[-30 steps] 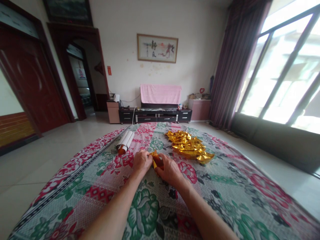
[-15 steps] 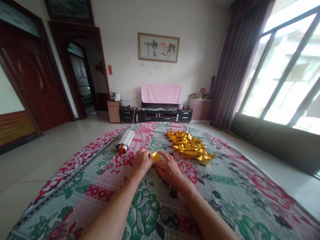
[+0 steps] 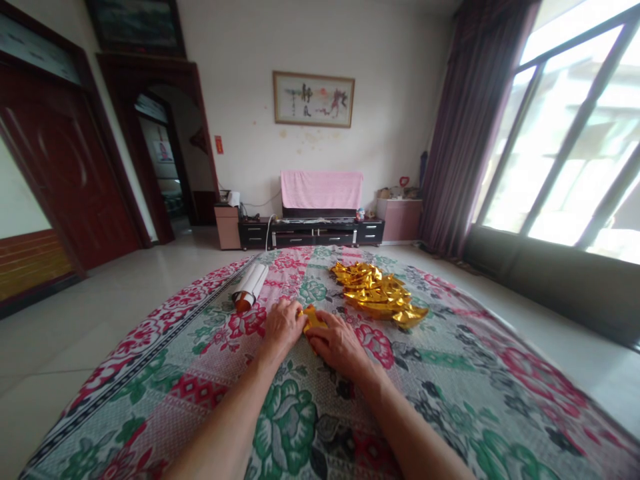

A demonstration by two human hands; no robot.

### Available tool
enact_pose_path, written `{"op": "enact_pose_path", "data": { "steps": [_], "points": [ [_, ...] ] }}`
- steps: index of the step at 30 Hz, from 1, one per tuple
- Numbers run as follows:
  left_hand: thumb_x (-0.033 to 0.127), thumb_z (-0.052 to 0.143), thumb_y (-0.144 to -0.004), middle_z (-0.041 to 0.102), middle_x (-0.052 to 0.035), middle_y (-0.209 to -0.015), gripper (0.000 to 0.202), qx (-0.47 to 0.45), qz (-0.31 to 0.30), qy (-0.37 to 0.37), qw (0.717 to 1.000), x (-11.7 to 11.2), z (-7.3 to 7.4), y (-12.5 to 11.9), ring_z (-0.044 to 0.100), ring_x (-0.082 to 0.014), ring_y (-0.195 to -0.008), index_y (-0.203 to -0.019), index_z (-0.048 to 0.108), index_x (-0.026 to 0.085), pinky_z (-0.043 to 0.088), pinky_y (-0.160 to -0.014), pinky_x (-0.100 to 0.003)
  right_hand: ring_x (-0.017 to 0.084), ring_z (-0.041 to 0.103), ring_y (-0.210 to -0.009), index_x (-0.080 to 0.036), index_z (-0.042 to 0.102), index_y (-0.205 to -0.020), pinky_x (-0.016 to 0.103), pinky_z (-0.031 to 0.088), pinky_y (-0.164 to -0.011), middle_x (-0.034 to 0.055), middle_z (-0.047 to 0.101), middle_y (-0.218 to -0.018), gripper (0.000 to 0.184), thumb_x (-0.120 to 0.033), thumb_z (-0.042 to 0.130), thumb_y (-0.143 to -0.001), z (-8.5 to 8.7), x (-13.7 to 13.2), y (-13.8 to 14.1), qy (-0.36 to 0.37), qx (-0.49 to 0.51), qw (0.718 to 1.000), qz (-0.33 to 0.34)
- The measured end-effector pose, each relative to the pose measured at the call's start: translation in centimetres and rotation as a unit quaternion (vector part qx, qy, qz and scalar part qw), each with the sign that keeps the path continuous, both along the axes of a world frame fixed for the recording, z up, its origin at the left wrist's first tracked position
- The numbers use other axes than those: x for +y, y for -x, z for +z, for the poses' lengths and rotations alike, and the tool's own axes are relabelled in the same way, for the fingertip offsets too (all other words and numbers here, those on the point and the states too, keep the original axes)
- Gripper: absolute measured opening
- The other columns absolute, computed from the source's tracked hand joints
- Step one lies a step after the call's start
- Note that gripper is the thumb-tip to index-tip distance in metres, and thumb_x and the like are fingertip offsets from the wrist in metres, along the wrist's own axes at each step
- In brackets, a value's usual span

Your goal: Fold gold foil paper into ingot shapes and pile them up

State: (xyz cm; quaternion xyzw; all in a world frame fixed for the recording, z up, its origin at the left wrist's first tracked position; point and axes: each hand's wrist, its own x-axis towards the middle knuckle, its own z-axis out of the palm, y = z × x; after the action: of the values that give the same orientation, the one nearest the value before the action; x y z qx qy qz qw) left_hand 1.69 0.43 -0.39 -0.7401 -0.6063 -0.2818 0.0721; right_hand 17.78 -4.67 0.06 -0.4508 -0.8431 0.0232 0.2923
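Between my two hands lies a small piece of gold foil paper (image 3: 311, 317), partly hidden under my fingers, low over the patterned tablecloth (image 3: 287, 417). My left hand (image 3: 284, 327) is closed on its left edge, thumb and fingers pinched together. On the other side my right hand (image 3: 340, 340) grips the right part of the foil, fingers bent over it. To the right of my hands a heap of folded gold foil ingots (image 3: 380, 293) rests on the cloth. A white roll (image 3: 253, 283) with an orange-brown inside lies up and left of my left hand.
The flowered cloth covers a round table. Beyond it stand a low black TV cabinet (image 3: 320, 237) and a pink towel (image 3: 321, 190) over a screen. A window (image 3: 565, 147) with a purple curtain (image 3: 455, 133) is on the right, a dark red door (image 3: 65, 160) on the left.
The fingers of my right hand have bent down closer onto the foil, and the foil looks narrower and more folded. My left hand has stayed almost in place. The view has shifted slightly.
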Motion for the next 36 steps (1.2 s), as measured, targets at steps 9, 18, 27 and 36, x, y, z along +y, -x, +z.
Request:
{"op": "enact_pose_path", "data": {
  "steps": [9,18,27,36],
  "points": [
    [0.033,0.052,-0.078,0.055,-0.0040,-0.080,0.015,0.003,-0.011,0.014,1.000,-0.3,0.3,0.0,0.051,-0.0173,-0.080,-0.078,0.061,0.022,0.038,-0.077,-0.027,0.016,0.050,-0.096,-0.031,0.066,-0.089,0.030,0.037,-0.086,0.0016,0.053,-0.107,0.018,-0.032,0.049,-0.084,0.4,-0.2,0.0,0.004,0.001,1.000,0.001],
    [0.038,0.054,-0.077,0.055,-0.0050,-0.089,0.020,0.003,-0.064,0.067,0.996,-0.4,0.5,1.0,0.051,-0.0176,-0.088,-0.086,0.063,0.022,0.039,-0.083,-0.029,0.015,0.054,-0.092,-0.024,0.067,-0.092,0.027,0.040,-0.085,0.0036,0.056,-0.104,0.018,-0.025,0.055,-0.078,0.3,0.7,-0.9,0.007,0.018,0.998,0.059],
    [0.041,0.060,-0.071,0.053,-0.0044,-0.093,0.026,-0.001,-0.096,0.092,0.991,-0.3,0.3,1.6,0.051,-0.0186,-0.092,-0.090,0.061,0.022,0.039,-0.083,-0.029,0.016,0.056,-0.098,-0.024,0.067,-0.095,0.028,0.041,-0.088,0.0043,0.058,-0.110,0.022,-0.022,0.056,-0.076,0.3,0.9,-1.2,0.025,0.043,0.996,0.070],
    [0.042,0.059,-0.071,0.053,-0.0049,-0.095,0.029,0.010,-0.083,0.103,0.991,-0.8,0.7,1.2,0.050,-0.0199,-0.094,-0.091,0.060,0.021,0.038,-0.084,-0.030,0.016,0.059,-0.095,-0.019,0.069,-0.082,0.029,0.044,-0.087,0.0048,0.062,-0.107,0.017,-0.015,0.055,-0.072,1.3,0.9,-2.0,0.091,0.136,0.984,0.069]
  ]
}}
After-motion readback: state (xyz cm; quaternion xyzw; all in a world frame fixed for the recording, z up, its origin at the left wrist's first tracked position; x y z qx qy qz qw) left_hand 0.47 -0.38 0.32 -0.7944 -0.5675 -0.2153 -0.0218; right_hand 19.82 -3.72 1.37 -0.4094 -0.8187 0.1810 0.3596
